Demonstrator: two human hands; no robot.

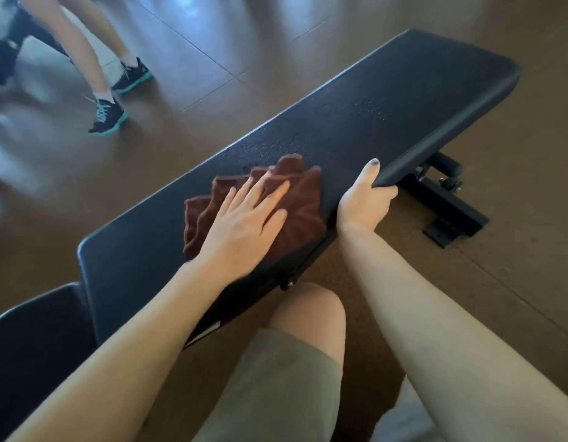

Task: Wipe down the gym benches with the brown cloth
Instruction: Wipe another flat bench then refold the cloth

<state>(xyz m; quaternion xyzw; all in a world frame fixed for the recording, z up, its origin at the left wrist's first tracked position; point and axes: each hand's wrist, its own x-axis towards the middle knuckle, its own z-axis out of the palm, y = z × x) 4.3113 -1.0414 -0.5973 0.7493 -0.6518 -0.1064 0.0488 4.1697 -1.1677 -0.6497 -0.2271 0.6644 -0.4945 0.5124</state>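
Note:
A long black padded gym bench (365,122) runs from lower left to upper right across the view. The crumpled brown cloth (303,199) lies on its pad near the middle. My left hand (244,221) presses flat on the cloth, fingers spread. My right hand (364,202) grips the near edge of the bench pad, thumb on top and fingers curled underneath. Small droplets speckle the pad beyond the cloth.
The bench's black metal foot (448,212) sticks out on the brown floor at right. Another black pad (31,346) sits at lower left. A second person's legs in black and teal shoes (109,114) stand at upper left. My bent knee (308,314) is just below the bench.

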